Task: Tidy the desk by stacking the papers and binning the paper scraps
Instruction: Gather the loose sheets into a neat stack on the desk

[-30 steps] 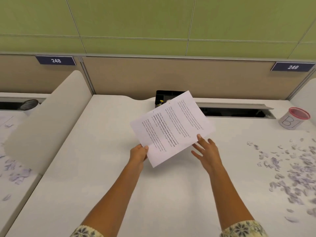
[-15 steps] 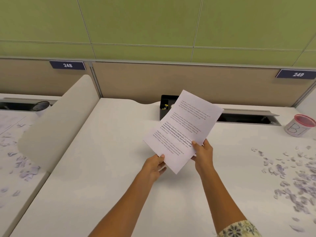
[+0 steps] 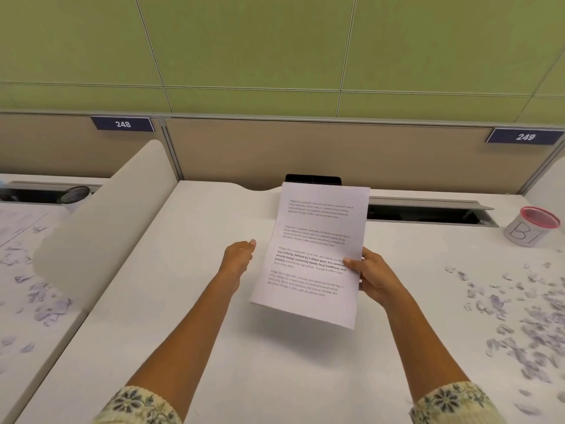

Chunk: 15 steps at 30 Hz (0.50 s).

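Fingers [image 3: 370, 257] of the right hand [image 3: 377, 280] gripped a printed sheet [image 3: 315, 249] by its right edge, thumb pressed on the printed face and the other fingers behind it. The sheet stood tilted above the white counter [image 3: 214, 347] near its middle and threw a shadow beneath its lower edge. The left hand [image 3: 240, 260] hovered just beside the sheet's left edge without touching it, its fingers loosely curled and holding nothing. The sheet's top edge covered part of a black organiser [image 3: 313, 179] at the back of the counter. Torn paper scraps [image 3: 526, 325] lay scattered over the right side of the counter, well apart from the sheet, and a small pink-rimmed tub [image 3: 533, 228] marked "BI" stood beyond them near the back. Left of a rounded divider [image 3: 101, 240], more scraps [image 3: 42, 301] littered the neighbouring counter
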Motion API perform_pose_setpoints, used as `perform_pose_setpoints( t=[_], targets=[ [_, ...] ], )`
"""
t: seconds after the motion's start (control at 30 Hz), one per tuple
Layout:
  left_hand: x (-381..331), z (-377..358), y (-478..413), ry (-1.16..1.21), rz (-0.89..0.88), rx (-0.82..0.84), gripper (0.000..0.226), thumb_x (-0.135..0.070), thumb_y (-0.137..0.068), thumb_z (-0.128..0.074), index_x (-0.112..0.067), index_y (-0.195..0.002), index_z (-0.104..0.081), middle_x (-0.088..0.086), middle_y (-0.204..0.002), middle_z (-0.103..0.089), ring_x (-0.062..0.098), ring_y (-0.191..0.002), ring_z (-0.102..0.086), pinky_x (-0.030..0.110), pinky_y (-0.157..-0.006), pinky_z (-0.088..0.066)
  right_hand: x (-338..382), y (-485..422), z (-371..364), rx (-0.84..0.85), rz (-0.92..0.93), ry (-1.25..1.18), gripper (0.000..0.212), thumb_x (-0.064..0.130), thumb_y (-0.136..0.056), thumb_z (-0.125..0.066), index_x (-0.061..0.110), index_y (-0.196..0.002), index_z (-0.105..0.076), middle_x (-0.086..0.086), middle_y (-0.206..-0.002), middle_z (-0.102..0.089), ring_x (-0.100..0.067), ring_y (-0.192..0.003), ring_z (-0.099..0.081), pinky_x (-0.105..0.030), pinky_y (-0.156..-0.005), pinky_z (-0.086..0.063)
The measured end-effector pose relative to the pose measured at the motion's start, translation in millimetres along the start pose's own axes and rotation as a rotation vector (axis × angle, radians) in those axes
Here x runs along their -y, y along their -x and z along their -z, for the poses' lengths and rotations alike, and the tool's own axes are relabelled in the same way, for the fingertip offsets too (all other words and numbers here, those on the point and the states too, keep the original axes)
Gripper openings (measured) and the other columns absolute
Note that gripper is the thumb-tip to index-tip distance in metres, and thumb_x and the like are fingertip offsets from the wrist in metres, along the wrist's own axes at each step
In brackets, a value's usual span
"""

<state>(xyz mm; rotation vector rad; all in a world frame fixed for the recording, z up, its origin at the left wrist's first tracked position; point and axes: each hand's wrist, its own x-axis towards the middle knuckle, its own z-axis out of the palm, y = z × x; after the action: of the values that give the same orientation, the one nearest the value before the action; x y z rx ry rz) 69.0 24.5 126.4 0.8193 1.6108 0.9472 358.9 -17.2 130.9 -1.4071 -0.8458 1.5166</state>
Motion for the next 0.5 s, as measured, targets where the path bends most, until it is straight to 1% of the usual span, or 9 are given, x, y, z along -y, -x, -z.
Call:
perform_pose_setpoints(
  t=[0.07, 0.13, 0.2, 0.27, 0.37, 0.43, 0.5],
  targets=[
    [-4, 1, 0, 0.004, 0.017, 0.080, 0.035, -0.032, -0.098, -0.054, -0.008, -0.125, -0.056, 0.003, -0.119, -0.062, 0.020, -0.108, -0.059, 0.037, -0.094, -0.047, -1, -2, -2, 0.045, -0.029, 0.035, 0.036, 0.000, -0.091, -0.058, 0.018, -0.121, -0.062, -0.006, -0.108, -0.073, -0.029, -0.097, -0.070, -0.049, -0.081, -0.057],
    [-4, 0, 0, 0.016, 0.041, 0.121, 0.026, -0.027, -0.100, -0.050, -0.009, -0.117, -0.058, 0.004, -0.111, -0.067, 0.020, -0.100, -0.064, 0.036, -0.088, -0.051, -4, -4, -6, 0.076, -0.057, 0.055, 0.035, 0.000, -0.091, -0.058, 0.018, -0.121, -0.061, -0.008, -0.110, -0.072, -0.032, -0.101, -0.068, -0.053, -0.086, -0.055],
    [-3, 0, 1, 0.015, 0.055, 0.142, 0.022, -0.022, -0.100, -0.049, -0.006, -0.107, -0.063, 0.007, -0.103, -0.071, 0.022, -0.090, -0.068, 0.033, -0.078, -0.053, -6, -5, -10, 0.093, -0.085, 0.063, 0.035, 0.000, -0.091, -0.058, 0.017, -0.121, -0.062, -0.009, -0.111, -0.072, -0.034, -0.103, -0.067, -0.054, -0.088, -0.054],
    [2, 1, 0, 0.001, 0.048, 0.126, 0.020, -0.016, -0.098, -0.049, -0.005, -0.102, -0.066, 0.009, -0.096, -0.071, 0.022, -0.082, -0.067, 0.031, -0.069, -0.053, -8, -8, -15, 0.105, -0.107, 0.072, 0.035, 0.000, -0.090, -0.059, 0.017, -0.121, -0.062, -0.009, -0.112, -0.071, -0.034, -0.103, -0.067, -0.053, -0.087, -0.055],
    [8, 6, -7, -0.014, 0.045, 0.058, 0.018, -0.008, -0.095, -0.052, -0.002, -0.104, -0.066, 0.013, -0.095, -0.069, 0.026, -0.084, -0.065, 0.029, -0.066, -0.052, -8, -15, -25, 0.120, -0.134, 0.092, 0.035, 0.000, -0.090, -0.060, 0.018, -0.119, -0.063, -0.009, -0.110, -0.072, -0.031, -0.098, -0.069, -0.050, -0.085, -0.056],
    [9, 11, -13, -0.022, 0.061, 0.029, 0.013, -0.006, -0.094, -0.054, -0.003, -0.094, -0.067, 0.014, -0.094, -0.068, 0.027, -0.084, -0.064, 0.030, -0.068, -0.054, -9, -21, -33, 0.127, -0.153, 0.098, 0.035, 0.000, -0.090, -0.059, 0.019, -0.119, -0.063, -0.009, -0.110, -0.072, -0.030, -0.097, -0.069, -0.048, -0.083, -0.056],
    [9, 17, -21, -0.022, 0.082, 0.028, 0.014, -0.006, -0.093, -0.058, -0.007, -0.081, -0.066, 0.015, -0.094, -0.069, 0.028, -0.083, -0.065, 0.033, -0.073, -0.055, -10, -27, -41, 0.133, -0.171, 0.096, 0.035, -0.001, -0.090, -0.059, 0.021, -0.117, -0.063, -0.008, -0.109, -0.073, -0.030, -0.097, -0.069, -0.050, -0.084, -0.056]
  ],
)
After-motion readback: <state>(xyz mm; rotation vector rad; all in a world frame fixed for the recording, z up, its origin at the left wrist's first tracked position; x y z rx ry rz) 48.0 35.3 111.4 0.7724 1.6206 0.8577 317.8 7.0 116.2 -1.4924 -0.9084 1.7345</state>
